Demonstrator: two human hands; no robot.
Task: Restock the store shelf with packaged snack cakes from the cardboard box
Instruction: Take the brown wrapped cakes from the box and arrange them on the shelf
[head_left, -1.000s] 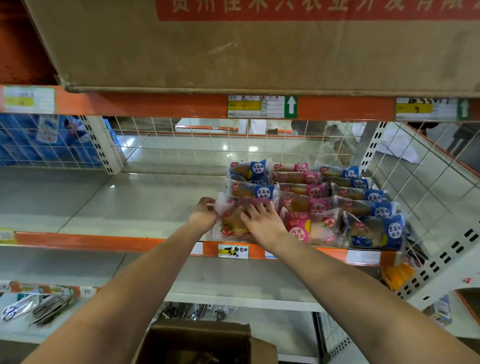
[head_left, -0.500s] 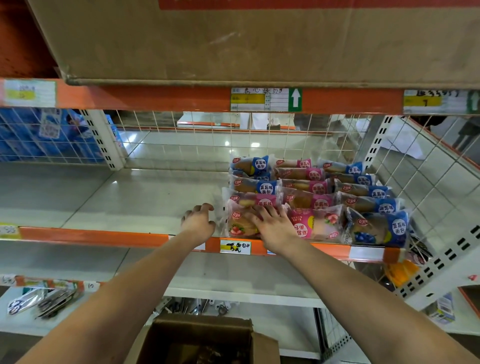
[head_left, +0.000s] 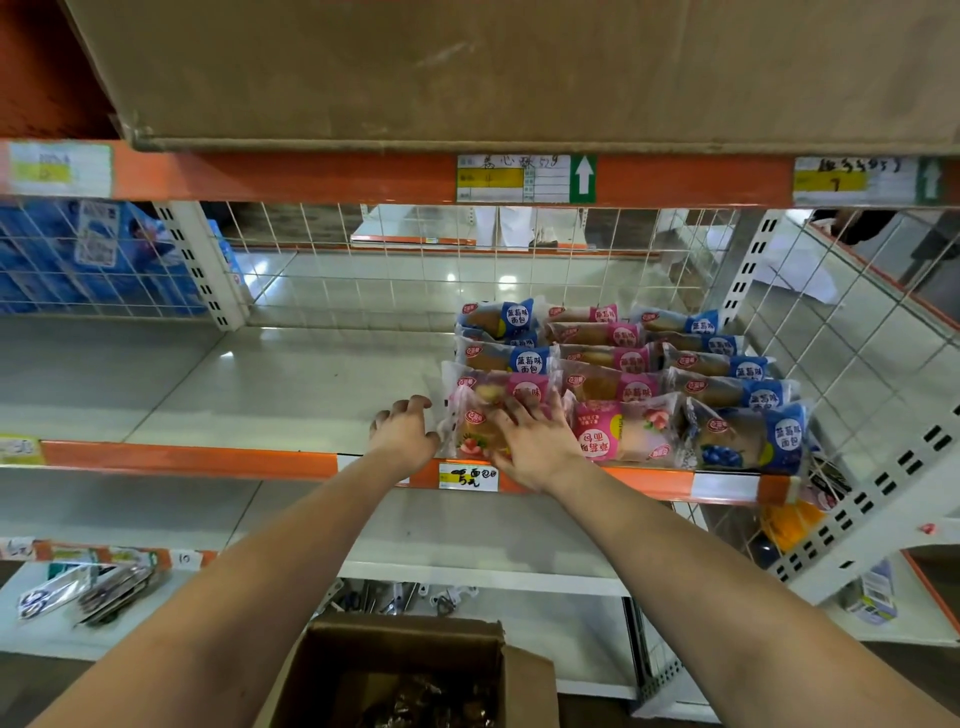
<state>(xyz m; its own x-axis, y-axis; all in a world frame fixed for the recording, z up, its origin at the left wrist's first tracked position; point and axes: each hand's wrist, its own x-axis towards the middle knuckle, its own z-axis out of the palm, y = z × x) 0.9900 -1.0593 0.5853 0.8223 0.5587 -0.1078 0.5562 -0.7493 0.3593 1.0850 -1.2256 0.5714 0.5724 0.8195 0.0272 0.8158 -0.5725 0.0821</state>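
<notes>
On the shelf, above the cardboard box, the front pink snack cake lies at the lip under my flat, spread right hand, left hand curled at its seam, pinch unclear; I'd judge it light, squashy, slick: hold the ends.

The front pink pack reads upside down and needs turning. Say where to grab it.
Pinch the pink pack across its middle, from the front and above. It lies lengthwise along the shelf edge, the blue pack against one end and the right hand by the other.
</notes>
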